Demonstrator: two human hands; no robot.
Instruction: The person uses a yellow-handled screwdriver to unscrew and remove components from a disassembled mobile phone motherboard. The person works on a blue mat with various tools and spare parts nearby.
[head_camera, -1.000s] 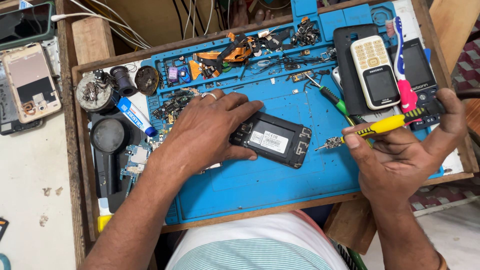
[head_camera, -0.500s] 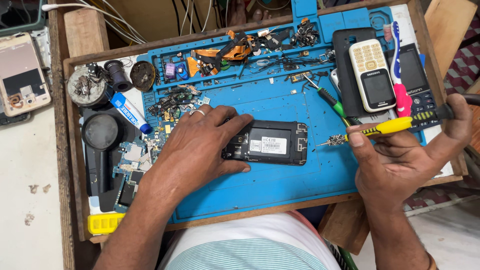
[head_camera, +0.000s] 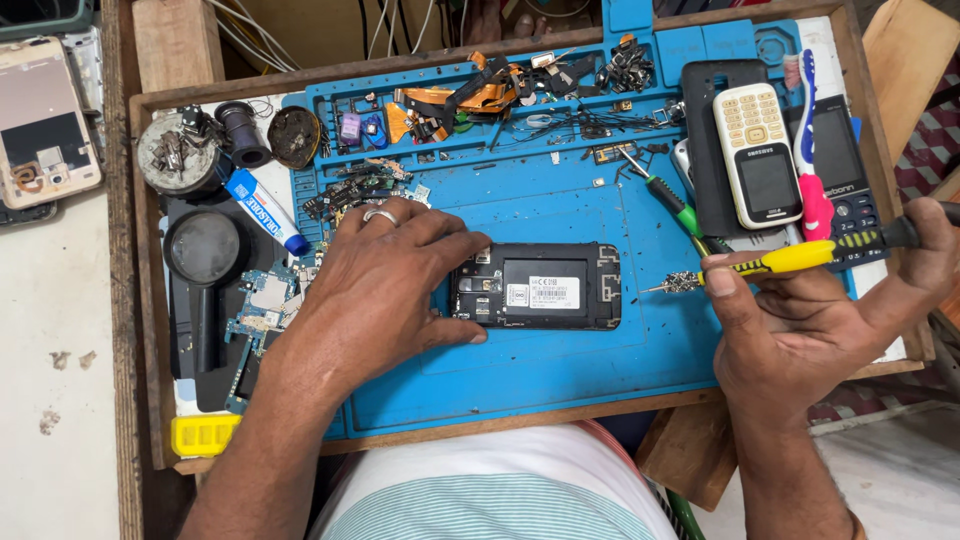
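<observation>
Pinning opened phone (head_camera: 540, 286) with left hand (head_camera: 385, 290); right hand (head_camera: 800, 330) gripping yellow screwdriver (head_camera: 770, 265); risking tip slipping, gouging exposed parts.

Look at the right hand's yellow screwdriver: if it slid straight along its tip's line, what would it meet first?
Probably the opened black phone, at its right edge; the yellow screwdriver in the right hand points left at it, though its height is unclear.

Open mat in the lower middle, clutter around the edges

Bare blue mat (head_camera: 560, 370) lies open below the opened phone (head_camera: 538, 286); upper frame is blocked by loose parts (head_camera: 480, 95), right by a white keypad phone (head_camera: 757, 153), left by a magnifier (head_camera: 203, 250).
</observation>
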